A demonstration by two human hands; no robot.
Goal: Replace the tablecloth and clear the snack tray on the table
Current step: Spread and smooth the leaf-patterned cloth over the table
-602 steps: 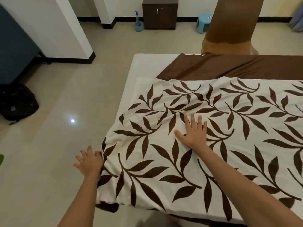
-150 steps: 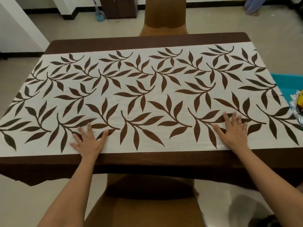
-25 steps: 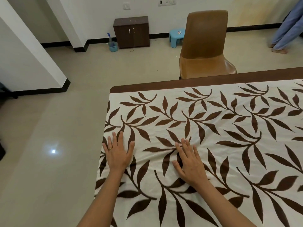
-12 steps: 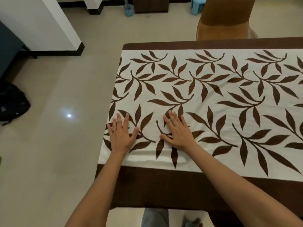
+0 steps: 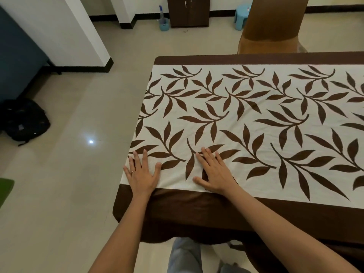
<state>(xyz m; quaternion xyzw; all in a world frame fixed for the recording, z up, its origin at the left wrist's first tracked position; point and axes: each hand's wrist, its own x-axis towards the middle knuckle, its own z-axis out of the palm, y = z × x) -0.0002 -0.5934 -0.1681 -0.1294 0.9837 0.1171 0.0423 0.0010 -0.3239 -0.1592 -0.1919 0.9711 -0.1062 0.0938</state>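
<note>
Left grip point(image 5: 142, 177), right grip point(image 5: 214, 175) flat, tablecloth point(image 5: 256, 107) cropped

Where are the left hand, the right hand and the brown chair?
left hand point(image 5: 142, 176): head view, back of the hand.
right hand point(image 5: 216, 174): head view, back of the hand.
brown chair point(image 5: 273, 20): head view, middle of the backrest.

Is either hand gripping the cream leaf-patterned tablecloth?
No, the left hand and right hand both lie flat on the cream leaf-patterned tablecloth.
</note>
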